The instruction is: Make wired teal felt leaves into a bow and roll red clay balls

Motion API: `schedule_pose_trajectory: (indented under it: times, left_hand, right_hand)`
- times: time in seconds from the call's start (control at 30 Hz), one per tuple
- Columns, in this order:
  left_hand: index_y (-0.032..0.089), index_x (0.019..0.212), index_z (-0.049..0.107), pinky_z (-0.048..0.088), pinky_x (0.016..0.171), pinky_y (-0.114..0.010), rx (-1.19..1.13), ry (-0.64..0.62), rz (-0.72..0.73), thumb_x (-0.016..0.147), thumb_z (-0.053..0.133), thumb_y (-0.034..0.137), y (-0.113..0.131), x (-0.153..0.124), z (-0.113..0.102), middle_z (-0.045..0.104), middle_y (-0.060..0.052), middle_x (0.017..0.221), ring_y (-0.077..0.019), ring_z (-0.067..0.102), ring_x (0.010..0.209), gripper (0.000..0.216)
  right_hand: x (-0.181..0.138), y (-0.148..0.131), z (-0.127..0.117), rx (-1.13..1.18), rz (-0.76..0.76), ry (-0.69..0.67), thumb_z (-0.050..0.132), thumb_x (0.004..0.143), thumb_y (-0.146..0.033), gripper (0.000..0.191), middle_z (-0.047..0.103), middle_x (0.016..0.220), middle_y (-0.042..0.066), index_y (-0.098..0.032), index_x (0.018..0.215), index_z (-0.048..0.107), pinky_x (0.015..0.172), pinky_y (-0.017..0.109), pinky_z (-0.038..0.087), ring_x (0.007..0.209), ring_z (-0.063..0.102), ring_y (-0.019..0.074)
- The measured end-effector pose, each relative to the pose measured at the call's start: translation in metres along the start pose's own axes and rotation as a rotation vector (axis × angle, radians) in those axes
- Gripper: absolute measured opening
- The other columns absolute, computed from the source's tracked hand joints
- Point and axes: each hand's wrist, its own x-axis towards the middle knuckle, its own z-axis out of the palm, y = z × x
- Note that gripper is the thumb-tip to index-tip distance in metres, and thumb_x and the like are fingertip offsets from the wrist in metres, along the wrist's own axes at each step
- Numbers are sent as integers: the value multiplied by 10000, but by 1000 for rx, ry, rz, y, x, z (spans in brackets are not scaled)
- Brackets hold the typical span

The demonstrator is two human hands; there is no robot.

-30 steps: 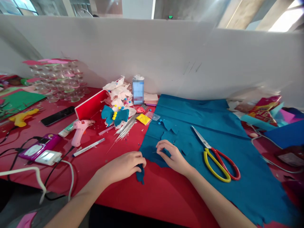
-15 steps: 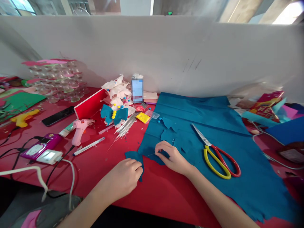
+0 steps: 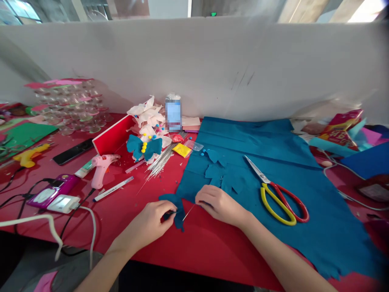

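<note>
My right hand (image 3: 221, 205) pinches a thin wire (image 3: 188, 213) that slants down toward the left over the red table. The wire's tip is beside a small cut piece of blue fabric (image 3: 179, 202). My left hand (image 3: 154, 221) has thumb and forefinger closed on this fabric piece at its left part; the fingers hide some of it. Behind my right hand, several cut blue shapes (image 3: 214, 172) lie on the large blue fabric sheet (image 3: 252, 138). Scissors (image 3: 272, 192) with one yellow and one red handle rest partly spread on the sheet.
Thin wires (image 3: 161, 162) lie bundled near a yellow packet (image 3: 181, 150). Further left are a blue fabric butterfly (image 3: 144, 148), a pink glue gun (image 3: 101, 168), a pen (image 3: 113, 189), a black phone (image 3: 73, 151) and a purple power box (image 3: 56, 192) with cords. A lit phone (image 3: 173, 113) stands against the wall.
My right hand has swung the wire from nearly level to slanting downward, close to the fabric piece. My left hand has turned, and its thumb and forefinger now show pinched at the fabric.
</note>
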Motion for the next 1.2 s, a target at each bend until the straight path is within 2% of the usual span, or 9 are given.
schedule_pose_trajectory:
  times: [0.17,0.37,0.77,1.0,1.2]
  left_hand:
    - [225,926,621,483,720,-239,-53,-51,-9,855,490,174,1,3,-4,689,-20,928,-162,644,825,157]
    - [229,936,614,471,775,-255,-18,-120,37,858,481,168,-2,0,-9,680,-15,955,-166,635,844,165]
    - [217,950,625,489,783,-261,-27,-63,83,861,490,176,-6,-3,-8,685,-24,955,-163,642,842,167]
    - [220,953,616,492,806,-255,-11,-47,115,833,491,139,-8,-5,-7,685,-18,975,-155,638,868,191]
    - [221,985,604,492,828,-287,32,3,152,821,496,118,-13,-11,-1,685,-25,1006,-170,628,912,222]
  right_hand:
    - [14,-5,9,-338,-194,-85,376,968,-157,229,654,926,90,-141,1005,602,805,330,424,908,568,195]
    - [29,-3,7,-478,-301,-183,367,967,-127,238,638,884,72,-141,943,603,766,302,404,851,555,179]
    - [27,-1,16,-332,-202,-172,392,961,-150,217,648,955,92,-143,968,608,774,315,430,916,562,194]
    - [25,4,15,-116,-41,-145,485,920,-185,169,638,1008,90,-149,1001,628,836,323,461,941,573,195]
    - [23,4,15,-14,1,-108,517,885,-145,153,614,1015,97,-151,971,643,831,320,470,935,568,190]
